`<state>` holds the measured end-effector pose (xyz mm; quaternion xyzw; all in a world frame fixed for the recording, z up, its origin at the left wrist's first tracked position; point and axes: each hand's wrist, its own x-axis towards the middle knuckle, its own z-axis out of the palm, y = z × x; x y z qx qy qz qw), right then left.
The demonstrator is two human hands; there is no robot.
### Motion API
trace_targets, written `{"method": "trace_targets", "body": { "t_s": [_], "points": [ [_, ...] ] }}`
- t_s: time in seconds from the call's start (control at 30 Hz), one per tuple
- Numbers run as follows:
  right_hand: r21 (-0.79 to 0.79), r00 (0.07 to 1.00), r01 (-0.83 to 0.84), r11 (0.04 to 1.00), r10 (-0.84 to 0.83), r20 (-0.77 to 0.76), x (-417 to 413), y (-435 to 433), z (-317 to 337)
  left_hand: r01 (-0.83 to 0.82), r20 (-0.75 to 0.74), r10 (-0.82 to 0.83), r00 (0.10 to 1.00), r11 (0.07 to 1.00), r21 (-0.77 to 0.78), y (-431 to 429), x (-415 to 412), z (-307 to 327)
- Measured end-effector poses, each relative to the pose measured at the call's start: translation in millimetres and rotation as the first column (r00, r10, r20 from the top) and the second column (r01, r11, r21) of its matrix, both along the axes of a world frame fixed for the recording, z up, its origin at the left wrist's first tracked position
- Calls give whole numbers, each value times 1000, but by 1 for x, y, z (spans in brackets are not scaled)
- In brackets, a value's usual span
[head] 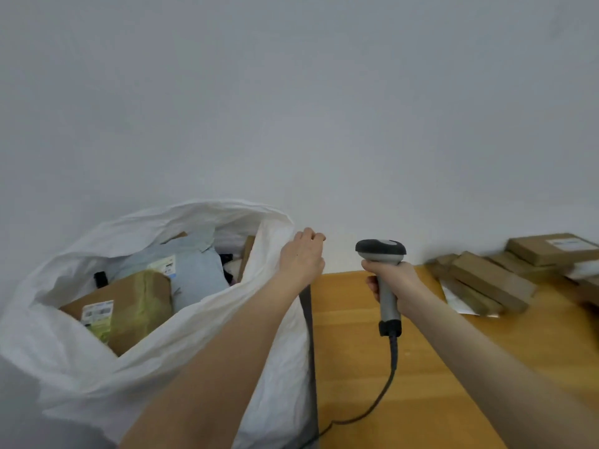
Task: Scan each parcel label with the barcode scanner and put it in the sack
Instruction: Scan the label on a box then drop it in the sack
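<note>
White sack (pixel 81 367) holds labelled parcels (pixel 129 306); left grip (pixel 303 257) curls at its rim, hold unclear. Right grip (pixel 400 283) clasps the barcode scanner (pixel 381 251) above the wooden surface (pixel 356 367).

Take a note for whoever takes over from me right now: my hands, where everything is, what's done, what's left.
Left hand: at the right rim of the sack, fingers curled; grip unclear.
Right hand: grips the barcode scanner, head up, over the table.
Done: a brown box, a blue mailer and others lie in the sack.
Left: brown parcels piled on the table's right side, to scan and bag.
</note>
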<state>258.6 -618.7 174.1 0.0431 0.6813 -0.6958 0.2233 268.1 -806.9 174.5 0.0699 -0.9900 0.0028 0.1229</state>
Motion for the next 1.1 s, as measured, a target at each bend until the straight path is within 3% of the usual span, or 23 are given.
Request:
{"method": "trace_targets", "body": {
  "t_s": [0.33,0.57,0.83,1.1],
  "points": [
    [53,955,265,963,-270,124,1,155,-33,202,253,-210,944,978,56,138,-61,-48],
    [62,920,347,936,-352,174,-43,284,-61,304,300,-302,905,952,43,275,-119,-70],
    [128,906,345,930,-366,212,-101,428,-79,270,376,-282,883,959,84,423,-165,-101],
    [115,876,390,914,-406,260,-172,470,-101,138,424,-190,886,979,152,446,-211,-127]
  ]
}}
